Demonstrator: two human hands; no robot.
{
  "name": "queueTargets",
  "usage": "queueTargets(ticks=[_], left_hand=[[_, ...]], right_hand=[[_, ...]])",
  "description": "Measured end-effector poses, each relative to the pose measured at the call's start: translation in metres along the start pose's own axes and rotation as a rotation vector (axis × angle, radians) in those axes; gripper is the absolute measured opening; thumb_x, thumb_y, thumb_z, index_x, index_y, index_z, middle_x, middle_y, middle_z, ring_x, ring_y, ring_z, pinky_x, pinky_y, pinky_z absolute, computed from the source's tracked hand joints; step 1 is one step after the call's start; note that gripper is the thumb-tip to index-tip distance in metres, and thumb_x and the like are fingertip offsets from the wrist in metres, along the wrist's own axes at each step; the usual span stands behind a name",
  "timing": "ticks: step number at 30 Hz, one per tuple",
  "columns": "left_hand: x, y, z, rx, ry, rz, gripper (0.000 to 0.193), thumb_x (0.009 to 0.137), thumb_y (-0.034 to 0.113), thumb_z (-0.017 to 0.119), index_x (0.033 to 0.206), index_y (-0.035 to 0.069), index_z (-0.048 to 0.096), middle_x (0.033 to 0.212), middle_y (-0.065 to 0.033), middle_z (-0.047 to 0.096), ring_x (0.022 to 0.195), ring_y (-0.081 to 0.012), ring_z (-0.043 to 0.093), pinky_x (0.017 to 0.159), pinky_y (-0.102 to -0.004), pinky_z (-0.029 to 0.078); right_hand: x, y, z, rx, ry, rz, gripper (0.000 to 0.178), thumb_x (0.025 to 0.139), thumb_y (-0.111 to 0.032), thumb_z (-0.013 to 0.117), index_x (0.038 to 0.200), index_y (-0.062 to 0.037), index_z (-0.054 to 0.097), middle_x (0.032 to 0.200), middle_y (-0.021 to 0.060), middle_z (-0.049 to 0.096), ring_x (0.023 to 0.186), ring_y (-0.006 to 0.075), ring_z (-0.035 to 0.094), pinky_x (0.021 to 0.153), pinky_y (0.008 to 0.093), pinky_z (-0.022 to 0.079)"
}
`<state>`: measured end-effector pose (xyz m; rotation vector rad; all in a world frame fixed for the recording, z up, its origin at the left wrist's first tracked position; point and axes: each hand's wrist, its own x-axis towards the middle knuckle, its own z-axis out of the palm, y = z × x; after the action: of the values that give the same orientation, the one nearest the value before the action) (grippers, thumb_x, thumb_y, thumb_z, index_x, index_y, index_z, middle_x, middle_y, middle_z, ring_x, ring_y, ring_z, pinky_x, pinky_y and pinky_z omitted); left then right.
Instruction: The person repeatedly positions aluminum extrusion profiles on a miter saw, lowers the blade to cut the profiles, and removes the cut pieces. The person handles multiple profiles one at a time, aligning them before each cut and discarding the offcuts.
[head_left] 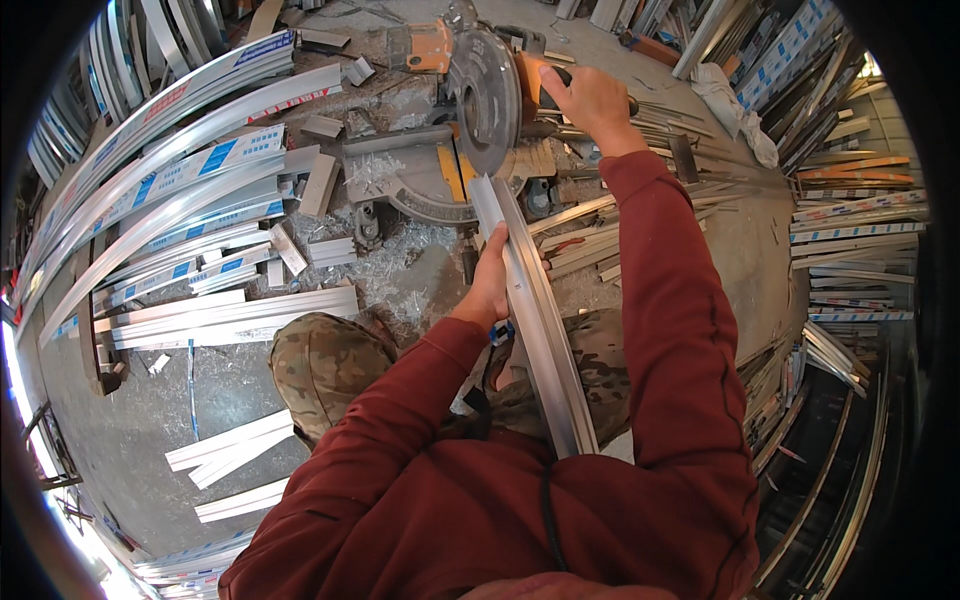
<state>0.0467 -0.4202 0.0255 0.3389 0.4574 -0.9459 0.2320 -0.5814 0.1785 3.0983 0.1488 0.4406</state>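
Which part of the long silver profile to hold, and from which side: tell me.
Likely best: grip the silver profile across its narrow width, on the stretch just below the left hand in view, coming from the left. It is long and slim, with lengthwise edges to wrap around, and its far end sits close to the saw's grey disc.

L hand (486,288) partly hidden behind mtl. profile (541,320)

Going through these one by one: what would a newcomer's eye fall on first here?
The saw's big round blade at top centre, with the right grip on its handle. Next, the long pale metal bar running down the middle of the view, held by the left grip. Shiny strips fan across the upper left.
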Motion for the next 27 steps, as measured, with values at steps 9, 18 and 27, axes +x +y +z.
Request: queueTargets(ticks=[9,18,27], left_hand=[[0.006,-0.003,-0.006,0.005,-0.016,0.006,0.077,0.089,0.072,0.045,0.101,-0.003,0.058,0.082,-0.0171,0.065,0.072,-0.0290,0.065,0.069,-0.0403,0.057],[0.004,-0.002,-0.002,0.004,0.001,0.001,0.073,0.092,0.069,0.043,0.099,-0.002,0.059,0.079,-0.0173,0.065,0.070,-0.0291,0.066,0.067,-0.0415,0.057],[0.002,-0.001,0.003,0.018,0.032,0.030,0.068,0.095,0.066,0.042,0.102,0.001,0.059,0.080,-0.0131,0.065,0.071,-0.0270,0.067,0.065,-0.0417,0.059]], right_hand=[[-0.004,0.002,0.005,0.015,0.041,-0.014,0.071,0.091,-0.064,0.045,0.076,-0.0009,0.072,0.069,0.0223,0.066,0.069,0.0414,0.064,0.064,0.0497,0.050],[-0.009,-0.004,0.000,0.079,0.031,-0.012,0.069,0.091,-0.063,0.045,0.078,-0.0008,0.073,0.071,0.0222,0.066,0.070,0.0412,0.065,0.065,0.0498,0.051],[-0.011,-0.003,0.003,0.019,0.052,-0.002,0.056,0.089,-0.057,0.051,0.078,-0.0080,0.075,0.068,0.0143,0.068,0.063,0.0336,0.066,0.062,0.0456,0.052]])
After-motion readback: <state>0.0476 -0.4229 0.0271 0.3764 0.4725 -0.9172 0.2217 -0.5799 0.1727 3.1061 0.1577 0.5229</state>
